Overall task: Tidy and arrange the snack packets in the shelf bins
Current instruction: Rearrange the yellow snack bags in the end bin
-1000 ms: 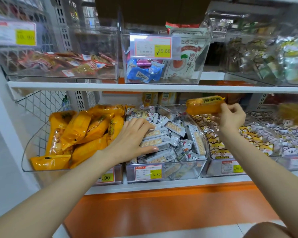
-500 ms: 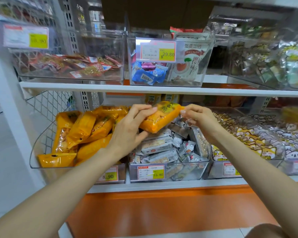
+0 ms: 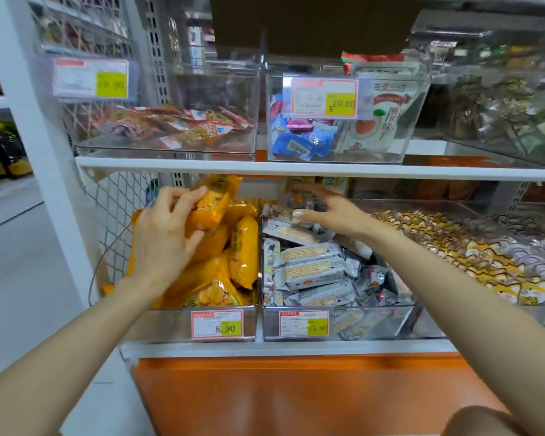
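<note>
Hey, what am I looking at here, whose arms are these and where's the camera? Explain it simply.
No machine here: these are a person's two bare arms, filmed by a wide-angle camera worn on their head, looking down at shop shelves. Clear bins hold snacks. The left hand grips an orange packet above the left bin, full of the same kind. The right hand, fingers straight, reaches over the grey-white packets in the middle bin; it holds nothing. Price tags sit on the bin fronts.

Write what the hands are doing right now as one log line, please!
left hand: grips orange packet | packet: over orange-packet bin | right hand: open, over grey-packet bin | step: packet not yet released
</note>
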A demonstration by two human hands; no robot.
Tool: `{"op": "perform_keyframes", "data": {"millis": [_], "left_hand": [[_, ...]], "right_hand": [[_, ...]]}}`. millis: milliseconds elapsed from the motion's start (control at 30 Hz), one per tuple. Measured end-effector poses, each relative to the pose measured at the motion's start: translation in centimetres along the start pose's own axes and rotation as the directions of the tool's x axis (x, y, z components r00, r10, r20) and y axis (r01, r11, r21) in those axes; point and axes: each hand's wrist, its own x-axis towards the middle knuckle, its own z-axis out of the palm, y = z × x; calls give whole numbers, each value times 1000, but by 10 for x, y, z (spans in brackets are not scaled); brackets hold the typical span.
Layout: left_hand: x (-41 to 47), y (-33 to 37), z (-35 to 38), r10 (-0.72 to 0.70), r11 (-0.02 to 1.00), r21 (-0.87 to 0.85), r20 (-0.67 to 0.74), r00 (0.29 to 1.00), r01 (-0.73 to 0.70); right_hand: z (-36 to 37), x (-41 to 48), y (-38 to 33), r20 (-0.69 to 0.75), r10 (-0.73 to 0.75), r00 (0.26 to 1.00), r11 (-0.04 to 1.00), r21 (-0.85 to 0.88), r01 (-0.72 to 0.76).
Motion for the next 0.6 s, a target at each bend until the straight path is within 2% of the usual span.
{"op": "perform_keyframes", "data": {"millis": [100, 233, 433, 600], "left_hand": [[2, -10, -4, -110, 993, 52, 21, 994, 109], [5, -21, -10, -254, 958, 152, 63, 965, 242], [3, -45, -11, -344, 927, 190, 79, 936, 324], [2, -51, -8, -373, 919, 166, 80, 924, 357]], "right_hand": [[13, 26, -8, 138, -42, 990, 994, -92, 55], [21, 46, -5, 297, 51, 954, 960, -279, 35], [9, 51, 7, 303, 129, 944, 926, -378, -5], [-8, 43, 18, 319, 152, 935, 950, -308, -49]]}}
